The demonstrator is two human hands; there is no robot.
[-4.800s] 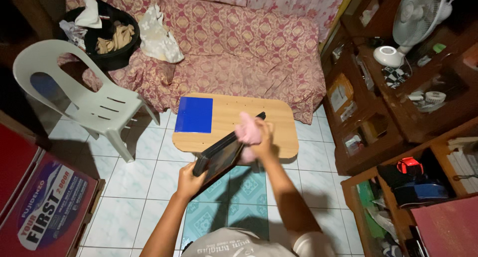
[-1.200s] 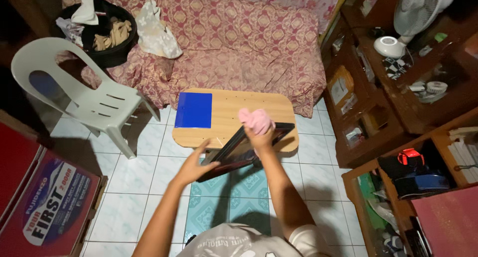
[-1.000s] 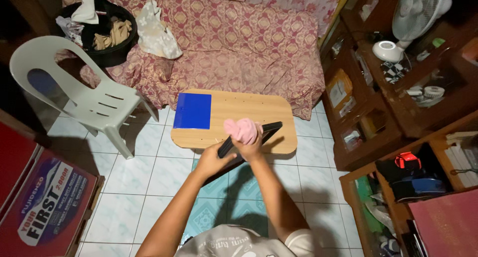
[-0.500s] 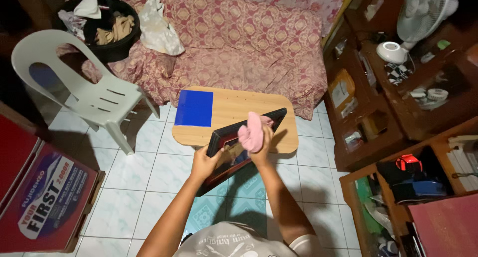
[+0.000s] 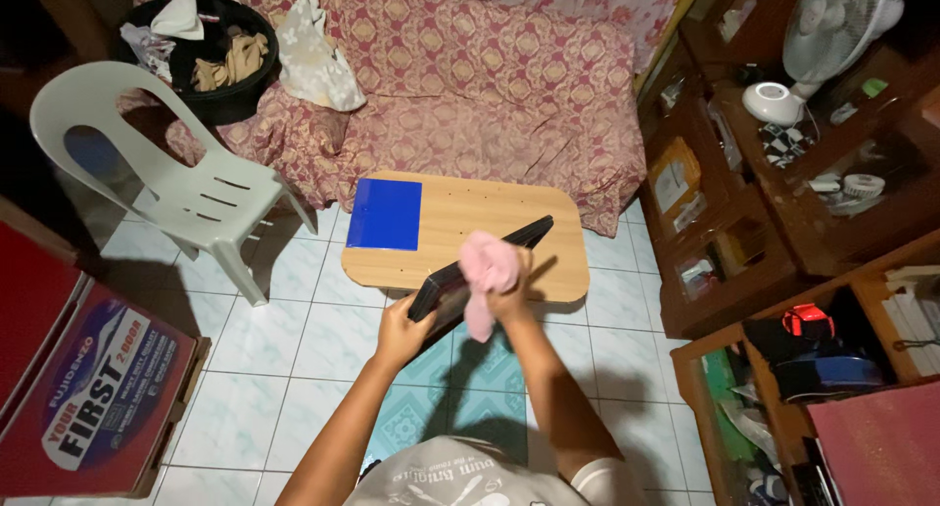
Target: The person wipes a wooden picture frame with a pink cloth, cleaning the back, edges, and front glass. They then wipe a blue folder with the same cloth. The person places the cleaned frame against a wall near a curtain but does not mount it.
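Left hand (image 5: 403,332) grips the near lower corner of a dark flat tablet (image 5: 477,269), fingers curled around its edge, thumb on top. Tablet is held tilted in the air, above the near edge of the counter (image 5: 470,212), long side running from lower left up to upper right, not resting on the wood. Right hand (image 5: 509,292) is closed on a pink cloth (image 5: 487,271), bunched up and pressed against the tablet's face near the middle; 1 tail of the cloth hangs down below the hand. Both forearms come up from the bottom of the view. Counter is a low wooden one with rounded corners, on the tiled floor (image 5: 294,339). A blue sheet (image 5: 385,214) lies flat on the counter's left end, well apart from the tablet. Behind the counter is a sofa (image 5: 470,75) under a red patterned cover, with a pale bag (image 5: 315,55) on its left part. A black basket (image 5: 211,60) of clothes sits at the sofa's left end. White plastic chair (image 5: 166,173) stands left of the counter. Red box (image 5: 103,393) on the floor at lower left. Dark wooden shelves (image 5: 774,212) along the right side, a white fan (image 5: 832,26) on top, red and black gear (image 5: 808,322) on a lower shelf.
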